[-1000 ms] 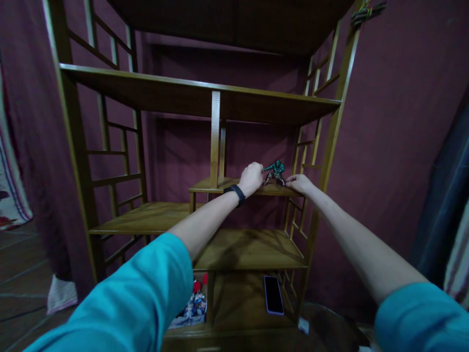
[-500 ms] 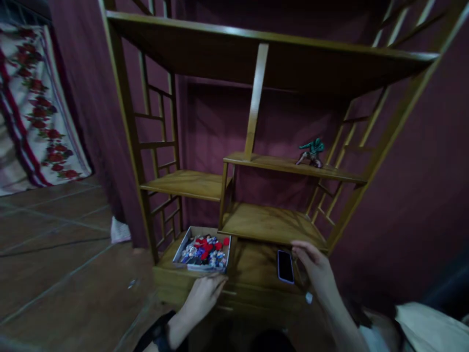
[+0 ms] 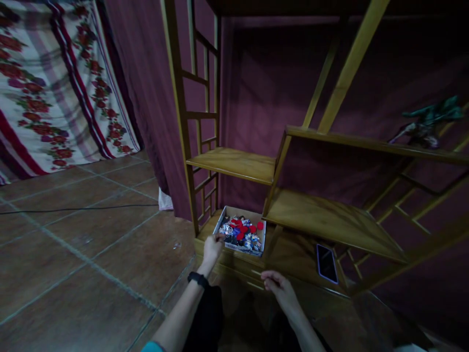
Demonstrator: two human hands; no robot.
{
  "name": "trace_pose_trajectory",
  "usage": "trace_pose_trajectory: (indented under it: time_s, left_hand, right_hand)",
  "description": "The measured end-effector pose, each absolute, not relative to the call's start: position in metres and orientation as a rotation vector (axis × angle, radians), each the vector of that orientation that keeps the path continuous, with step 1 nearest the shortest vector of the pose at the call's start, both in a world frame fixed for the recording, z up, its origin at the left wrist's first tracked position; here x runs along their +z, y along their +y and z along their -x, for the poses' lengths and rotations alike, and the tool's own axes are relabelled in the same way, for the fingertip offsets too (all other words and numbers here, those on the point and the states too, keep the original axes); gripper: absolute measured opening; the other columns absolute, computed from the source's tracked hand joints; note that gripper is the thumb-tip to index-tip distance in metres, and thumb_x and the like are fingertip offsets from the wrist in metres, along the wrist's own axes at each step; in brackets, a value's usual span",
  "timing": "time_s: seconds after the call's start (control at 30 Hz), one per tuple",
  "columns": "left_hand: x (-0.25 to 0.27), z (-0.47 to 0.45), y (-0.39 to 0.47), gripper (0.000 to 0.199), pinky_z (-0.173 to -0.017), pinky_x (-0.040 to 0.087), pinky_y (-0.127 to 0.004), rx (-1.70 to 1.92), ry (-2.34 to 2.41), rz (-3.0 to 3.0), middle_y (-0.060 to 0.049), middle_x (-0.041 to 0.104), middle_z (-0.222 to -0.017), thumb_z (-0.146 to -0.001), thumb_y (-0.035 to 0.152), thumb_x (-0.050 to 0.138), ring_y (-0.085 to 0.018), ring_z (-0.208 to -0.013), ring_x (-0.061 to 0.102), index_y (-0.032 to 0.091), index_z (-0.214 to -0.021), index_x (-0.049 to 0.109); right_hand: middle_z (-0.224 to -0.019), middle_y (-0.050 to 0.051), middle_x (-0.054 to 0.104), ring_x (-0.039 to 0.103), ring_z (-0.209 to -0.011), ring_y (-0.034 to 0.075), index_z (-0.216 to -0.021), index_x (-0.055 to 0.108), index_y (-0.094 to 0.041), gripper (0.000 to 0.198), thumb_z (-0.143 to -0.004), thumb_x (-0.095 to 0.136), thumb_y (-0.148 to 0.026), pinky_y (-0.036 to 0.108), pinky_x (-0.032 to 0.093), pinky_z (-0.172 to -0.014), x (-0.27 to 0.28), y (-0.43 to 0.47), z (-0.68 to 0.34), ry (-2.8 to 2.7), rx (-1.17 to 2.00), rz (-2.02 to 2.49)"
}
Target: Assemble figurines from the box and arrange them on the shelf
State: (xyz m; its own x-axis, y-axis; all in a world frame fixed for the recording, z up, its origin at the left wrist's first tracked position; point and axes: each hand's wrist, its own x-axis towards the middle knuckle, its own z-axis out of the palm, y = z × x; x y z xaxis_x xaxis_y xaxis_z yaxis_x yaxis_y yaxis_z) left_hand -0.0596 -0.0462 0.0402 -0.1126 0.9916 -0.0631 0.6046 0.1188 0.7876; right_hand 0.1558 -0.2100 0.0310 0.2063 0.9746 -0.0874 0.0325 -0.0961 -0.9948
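A shallow open cardboard box [image 3: 239, 250] rests at the left of the cabinet's lowest level, full of small red, blue, white and dark pieces [image 3: 241, 229], perhaps little figures. My left hand [image 3: 213, 248], with a black band on its wrist, is at the box's front left corner. Its fingers point over the rim and seem loosely open; whether they touch the box I cannot tell. In the air in front of the cabinet, to the right of the box, my right hand [image 3: 277, 284] is open, fingers slightly bent and holding nothing visible.
A phone [image 3: 327, 264] with a pale purple edge lies on the lowest level at right. A green figure [image 3: 427, 122] stands on the upper right shelf [image 3: 370, 146]. The wooden cabinet's left post [image 3: 179, 112] rises behind my left hand. A cable [image 3: 91, 209] crosses the tiled floor.
The view has swung left and closer to the box. My left hand has come up to the box's left front corner. My right hand has moved away from beside the phone toward the middle.
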Motion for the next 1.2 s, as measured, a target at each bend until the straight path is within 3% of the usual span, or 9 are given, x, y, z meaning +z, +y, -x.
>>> trace_pose_trajectory:
  time_s: [0.27,0.4,0.6,0.73,0.93,1.2]
  left_hand:
    - [0.018,0.055,0.018,0.029,-0.067,0.043,-0.024,0.72,1.982,-1.557,-0.009,0.068,-0.097,-0.079,0.025,0.046,-0.02,-0.089,0.062,0.021,-0.101,0.064]
    - [0.0,0.047,0.026,0.028,-0.069,0.043,-0.026,0.58,2.037,-1.655,-0.013,0.067,-0.095,-0.078,0.024,0.047,-0.023,-0.091,0.062,0.019,-0.1,0.064]
    - [-0.016,0.047,0.039,0.024,-0.072,0.044,-0.029,0.411,2.116,-1.768,-0.015,0.065,-0.095,-0.077,0.026,0.049,-0.024,-0.092,0.061,0.016,-0.094,0.063]
    - [-0.021,0.048,0.045,0.023,-0.07,0.044,-0.03,0.354,2.097,-1.743,-0.015,0.065,-0.095,-0.078,0.024,0.047,-0.025,-0.09,0.062,0.016,-0.094,0.062]
    - [-0.025,0.048,0.044,0.022,-0.068,0.043,-0.028,0.441,2.048,-1.747,-0.014,0.065,-0.093,-0.077,0.025,0.048,-0.024,-0.088,0.062,0.016,-0.092,0.063]
    - [0.001,0.053,0.028,0.017,-0.064,0.039,-0.026,0.754,1.941,-1.687,-0.013,0.067,-0.08,-0.074,0.02,0.052,-0.022,-0.078,0.062,0.015,-0.082,0.066]
  right_hand:
    - [-0.079,0.003,0.067,0.061,-0.071,0.021,-0.076,0.069,-0.025,0.026,-0.061,0.064,-0.046,0.034,0.05,-0.065,-0.008,-0.139,-0.15,-1.033,1.141,1.403]
    - [-0.08,0.004,0.068,0.061,-0.072,0.022,-0.078,0.068,-0.023,0.028,-0.064,0.061,-0.046,0.034,0.049,-0.065,-0.027,-0.099,-0.147,-1.076,1.095,1.436]
    - [-0.086,0.003,0.069,0.062,-0.082,0.022,-0.08,0.068,-0.024,0.019,-0.073,0.053,-0.033,0.033,0.046,-0.076,-0.036,-0.032,-0.122,-1.361,0.86,1.585]
    - [-0.083,0.002,0.071,0.063,-0.081,0.02,-0.081,0.069,-0.025,0.019,-0.075,0.05,-0.026,0.028,0.044,-0.073,-0.031,-0.004,-0.099,-1.506,0.743,1.823]
    - [-0.084,0.006,0.071,0.064,-0.08,0.02,-0.08,0.069,-0.023,0.021,-0.077,0.049,-0.026,0.024,0.041,-0.063,-0.032,0.011,-0.077,-1.629,0.693,2.072]
    - [-0.07,0.002,0.068,0.062,-0.067,0.017,-0.075,0.067,-0.02,0.018,-0.074,0.051,-0.029,0.024,0.044,-0.057,-0.02,0.002,-0.074,-1.414,0.749,1.652]
